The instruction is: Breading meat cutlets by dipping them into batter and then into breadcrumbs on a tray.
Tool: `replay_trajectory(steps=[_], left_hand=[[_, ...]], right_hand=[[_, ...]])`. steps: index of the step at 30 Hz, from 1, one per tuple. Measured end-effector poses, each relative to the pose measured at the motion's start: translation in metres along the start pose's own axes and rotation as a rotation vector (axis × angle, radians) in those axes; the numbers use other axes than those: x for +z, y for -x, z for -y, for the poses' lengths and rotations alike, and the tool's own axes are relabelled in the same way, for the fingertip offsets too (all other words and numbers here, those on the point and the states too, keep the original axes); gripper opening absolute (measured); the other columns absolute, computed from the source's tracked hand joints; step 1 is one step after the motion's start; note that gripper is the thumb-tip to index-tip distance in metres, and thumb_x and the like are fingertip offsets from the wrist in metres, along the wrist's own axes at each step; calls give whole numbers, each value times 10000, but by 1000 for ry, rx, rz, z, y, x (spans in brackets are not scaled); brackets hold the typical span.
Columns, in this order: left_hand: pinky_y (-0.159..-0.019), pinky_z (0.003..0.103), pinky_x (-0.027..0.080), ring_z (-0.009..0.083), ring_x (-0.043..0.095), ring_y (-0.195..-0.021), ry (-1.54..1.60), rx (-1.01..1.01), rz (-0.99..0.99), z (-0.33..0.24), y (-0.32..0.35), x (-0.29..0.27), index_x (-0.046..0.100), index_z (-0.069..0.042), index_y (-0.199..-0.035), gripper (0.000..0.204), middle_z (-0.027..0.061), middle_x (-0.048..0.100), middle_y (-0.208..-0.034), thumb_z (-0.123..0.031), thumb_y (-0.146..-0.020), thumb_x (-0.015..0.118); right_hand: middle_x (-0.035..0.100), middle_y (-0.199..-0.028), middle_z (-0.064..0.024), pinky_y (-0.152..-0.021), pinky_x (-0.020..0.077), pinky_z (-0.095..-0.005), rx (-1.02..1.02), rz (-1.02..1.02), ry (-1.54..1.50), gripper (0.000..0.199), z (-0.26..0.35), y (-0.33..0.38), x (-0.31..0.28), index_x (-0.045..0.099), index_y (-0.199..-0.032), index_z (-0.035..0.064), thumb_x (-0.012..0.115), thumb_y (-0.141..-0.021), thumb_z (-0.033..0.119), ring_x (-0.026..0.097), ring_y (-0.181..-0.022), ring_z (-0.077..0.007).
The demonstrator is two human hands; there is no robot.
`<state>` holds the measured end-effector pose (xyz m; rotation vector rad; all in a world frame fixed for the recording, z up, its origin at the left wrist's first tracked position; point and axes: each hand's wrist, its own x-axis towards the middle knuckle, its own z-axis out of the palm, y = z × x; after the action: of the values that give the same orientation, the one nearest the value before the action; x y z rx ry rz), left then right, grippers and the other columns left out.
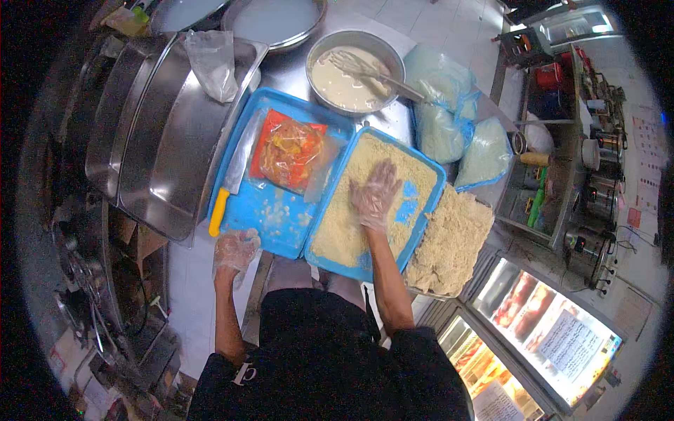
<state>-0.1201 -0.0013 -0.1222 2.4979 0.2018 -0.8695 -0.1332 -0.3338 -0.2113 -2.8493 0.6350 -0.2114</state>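
My right hand [377,195], in a clear plastic glove, lies flat with fingers spread on pale breadcrumbs [335,228] in a blue tray [330,265]. Bare blue tray bottom shows through the crumbs to its right. My left hand [237,251], also gloved, is beside the near left corner of a second blue tray [282,242], close to the yellow handle of a knife [235,168]. Its fingers are too unclear to tell whether they touch the rim. That tray also holds a clear bag of orange-red food [289,151] and scattered pale bits.
Behind the trays stands a metal bowl of creamy batter [351,77] with a whisk [361,67] in it. Tied bags of pale crumbs [439,126] lie to its right. A heaped tray of coarse crumbs [453,242] adjoins at right; steel sinks [175,140] are at left.
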Motion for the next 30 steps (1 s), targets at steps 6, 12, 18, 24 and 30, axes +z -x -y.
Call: replay_trajectory(steps=[6,12,18,24,30], left_hand=[[-681,308,485,188,622,-741,-136,-24,-24,21,1,5,681,-63,-915,275,96,672,-838,-246,-711,703],[-711,373,477,295,618,-788,-190,169,-4,26,-2,5,679,-80,-926,304,152,652,-882,-305,-722,671],[-605,336,475,176,600,-661,30,-41,-20,10,2,-1,674,-52,-857,233,80,658,-766,-239,-720,685],[-677,298,492,174,630,-732,-69,246,-66,37,-10,12,674,-48,-976,338,93,678,-868,-272,-724,700],[-695,318,494,176,636,-781,0,-26,3,25,6,-3,672,-46,-979,335,97,678,-890,-270,-731,694]], right_hand=[[171,-1428,-281,-1098,26,-470,50,109,-13,746,-16,19,2,249,-1335,-118,435,-860,427,127,-1353,-376],[70,-1450,-277,-1096,16,-474,11,353,80,844,-15,44,3,177,-1350,-127,447,-845,493,25,-1363,-379],[69,-1452,-272,-1097,54,-478,-67,309,-42,856,0,38,-9,188,-1351,-119,453,-839,514,45,-1356,-399],[92,-1446,-277,-1104,57,-453,-68,260,2,859,-45,28,8,191,-1345,-126,496,-824,486,76,-1353,-397],[154,-1423,-299,-1110,114,-418,-214,522,-93,792,-36,33,-39,233,-1345,-92,608,-750,272,144,-1346,-383]])
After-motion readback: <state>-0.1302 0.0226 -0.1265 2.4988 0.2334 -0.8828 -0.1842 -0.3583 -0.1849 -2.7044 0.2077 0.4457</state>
